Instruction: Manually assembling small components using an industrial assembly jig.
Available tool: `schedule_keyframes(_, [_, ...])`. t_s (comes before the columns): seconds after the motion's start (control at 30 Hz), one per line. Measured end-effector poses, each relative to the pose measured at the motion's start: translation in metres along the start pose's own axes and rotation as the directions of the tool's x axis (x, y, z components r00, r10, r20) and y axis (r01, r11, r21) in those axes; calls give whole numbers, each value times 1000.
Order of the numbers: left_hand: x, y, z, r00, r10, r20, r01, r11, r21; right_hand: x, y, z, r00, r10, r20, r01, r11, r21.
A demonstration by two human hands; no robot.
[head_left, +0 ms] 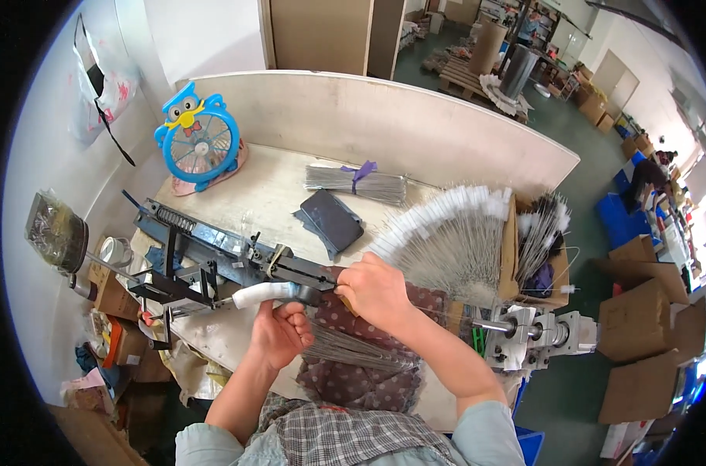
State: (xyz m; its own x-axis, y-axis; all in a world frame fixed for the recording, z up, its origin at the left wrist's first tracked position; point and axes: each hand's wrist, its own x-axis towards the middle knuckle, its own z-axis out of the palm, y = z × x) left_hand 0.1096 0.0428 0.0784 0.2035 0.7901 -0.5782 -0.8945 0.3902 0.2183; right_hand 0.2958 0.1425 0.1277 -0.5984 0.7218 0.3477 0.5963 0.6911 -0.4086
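head view: right hand (375,289) over worktable (271,182); green floor (586,206), perhaps distant shelves (553,27).

Curved white handle (252,295), brown cloth with pale polka dots (353,386), silvery wires with white tips (450,241), round blue plastic fan (201,147) with yellow beak (187,119), grey checked apron (368,441)

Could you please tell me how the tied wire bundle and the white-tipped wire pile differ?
The tied bundle lies narrow and compact; the white-tipped pile spreads wide like a fan. The bundle has a purple tie; the pile shows no tie. Both contain many thin grey wires.
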Motion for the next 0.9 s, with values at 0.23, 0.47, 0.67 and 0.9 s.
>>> schedule_keyframes(0.23, [26,-21,21,900,421,116,-35,-194,980,3,-3,-3,998,26,64,-24,999,-42])
schedule_keyframes(0.47, [34,-30,3,883,445,152,-207,78,975,-12,-2,-19,987,-85,-139,84,996,-17])
schedule_keyframes(0.67, [41,-61,8,884,429,187,-432,597,676,-67,4,-22,987,-70,-142,76,996,39])
schedule_keyframes(0.9, [43,-36,3,880,395,263,-174,-246,953,-58,28,54,992,116,-47,-112,990,84])
